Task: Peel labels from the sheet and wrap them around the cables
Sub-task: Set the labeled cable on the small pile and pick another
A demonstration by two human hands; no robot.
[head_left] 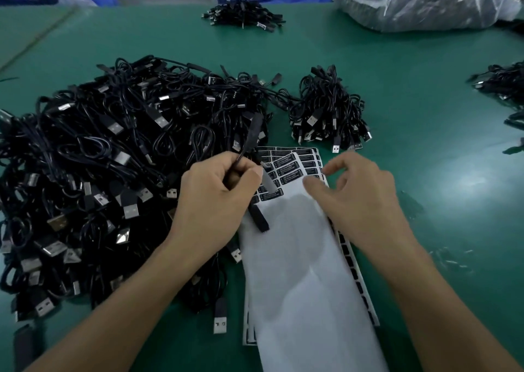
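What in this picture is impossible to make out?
Head view:
Small print on the labels: too tiny and blurred.
Contents of the plastic bag: hidden by cloudy film, cut off at the top edge.
Whether the right hand pinches a label: fingertips blurred.
Middle of the cable: hidden inside the left hand.

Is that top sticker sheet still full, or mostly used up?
Mostly used up: the top sheet is bare white along most of its length, with black labels only at its far end.

label print [287, 173] too small, blurred
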